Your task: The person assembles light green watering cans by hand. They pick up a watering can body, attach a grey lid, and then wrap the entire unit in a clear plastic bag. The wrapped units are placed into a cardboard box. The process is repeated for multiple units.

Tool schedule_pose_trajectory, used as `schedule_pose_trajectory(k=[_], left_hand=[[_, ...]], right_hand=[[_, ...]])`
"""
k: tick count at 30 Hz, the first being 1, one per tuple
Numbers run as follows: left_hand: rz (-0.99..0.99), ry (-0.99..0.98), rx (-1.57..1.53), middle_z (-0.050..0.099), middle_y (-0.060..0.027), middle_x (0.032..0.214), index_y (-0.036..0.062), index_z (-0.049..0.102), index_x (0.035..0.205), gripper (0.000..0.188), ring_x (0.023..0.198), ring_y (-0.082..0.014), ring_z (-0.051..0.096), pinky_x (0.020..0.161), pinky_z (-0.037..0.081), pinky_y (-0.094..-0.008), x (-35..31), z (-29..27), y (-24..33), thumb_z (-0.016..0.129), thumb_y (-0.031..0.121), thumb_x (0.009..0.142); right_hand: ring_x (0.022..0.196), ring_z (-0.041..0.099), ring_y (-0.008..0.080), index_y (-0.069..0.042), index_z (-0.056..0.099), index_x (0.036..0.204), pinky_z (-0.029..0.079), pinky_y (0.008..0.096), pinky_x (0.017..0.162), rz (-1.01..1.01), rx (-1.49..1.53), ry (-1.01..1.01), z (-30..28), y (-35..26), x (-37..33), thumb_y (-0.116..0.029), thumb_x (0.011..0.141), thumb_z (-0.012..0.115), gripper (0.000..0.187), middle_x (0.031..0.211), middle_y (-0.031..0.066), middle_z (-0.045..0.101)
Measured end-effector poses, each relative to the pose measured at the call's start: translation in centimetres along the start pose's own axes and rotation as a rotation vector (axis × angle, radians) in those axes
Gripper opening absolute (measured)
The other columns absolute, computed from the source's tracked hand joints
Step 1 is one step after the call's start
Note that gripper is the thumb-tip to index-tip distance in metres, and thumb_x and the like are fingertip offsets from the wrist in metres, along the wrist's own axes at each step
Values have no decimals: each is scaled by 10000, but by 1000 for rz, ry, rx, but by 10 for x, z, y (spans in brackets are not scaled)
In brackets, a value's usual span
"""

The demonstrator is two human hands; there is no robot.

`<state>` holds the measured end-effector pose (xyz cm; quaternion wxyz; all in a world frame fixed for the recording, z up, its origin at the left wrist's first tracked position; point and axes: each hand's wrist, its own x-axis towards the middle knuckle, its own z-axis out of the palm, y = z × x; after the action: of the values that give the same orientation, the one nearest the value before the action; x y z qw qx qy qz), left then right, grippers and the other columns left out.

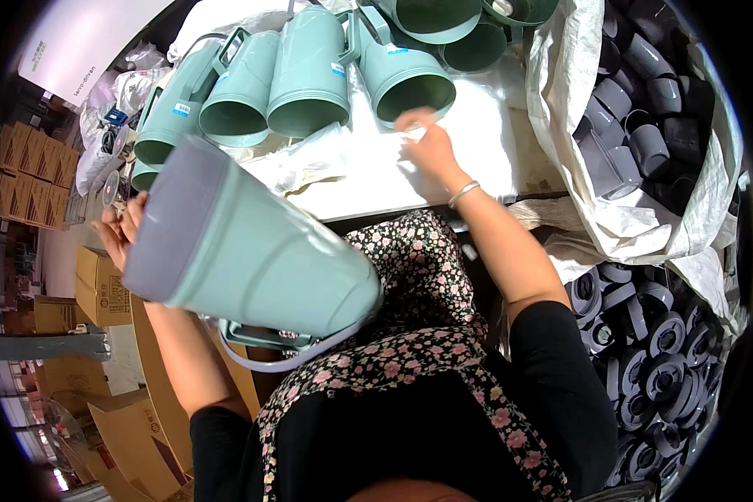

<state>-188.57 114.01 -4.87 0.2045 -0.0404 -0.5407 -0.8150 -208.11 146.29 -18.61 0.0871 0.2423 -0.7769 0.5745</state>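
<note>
A: Left hand [119,227]?
B: Fingers curled on the grey end of a green jug [251,259] lying sideways over the lap, handle down.
A: Right hand [427,144]?
B: Fingers loosely bent, tips pinching a white sheet [477,134] beside the jug row [309,75].
A: Room?
B: Table edge near; sacks [694,201] of grey parts crowd the right.
</note>
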Motion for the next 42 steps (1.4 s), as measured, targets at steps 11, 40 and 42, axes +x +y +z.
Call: schedule_pose_trajectory(k=[11, 40, 42], left_hand=[[41, -94, 359, 496, -43, 596, 61, 493, 814, 164, 627, -148, 443, 863, 393, -345, 1, 77, -11, 485, 208, 886], [-91, -263, 483, 596, -40, 786, 30, 567, 810, 176, 728, -131, 542, 781, 442, -287, -109, -5, -61, 500, 170, 893], [-292, -80, 571, 550, -2, 723, 29, 558, 780, 194, 707, -87, 492, 661, 408, -234, -143, 7, -87, 501, 184, 881]], right_hand=[[706, 568, 160, 68, 538, 1004, 490, 299, 673, 927, 860, 66, -28, 22, -38, -155, 911, 464, 254, 829, 76, 594], [629, 541, 246, -34, 576, 845, 447, 339, 631, -94, 8, -657, -61, -81, -146, -199, 853, 519, 175, 696, 122, 564], [688, 579, 264, -56, 607, 893, 458, 360, 661, 44, -34, -1121, -85, -78, -158, -199, 818, 563, 168, 742, 133, 609]])
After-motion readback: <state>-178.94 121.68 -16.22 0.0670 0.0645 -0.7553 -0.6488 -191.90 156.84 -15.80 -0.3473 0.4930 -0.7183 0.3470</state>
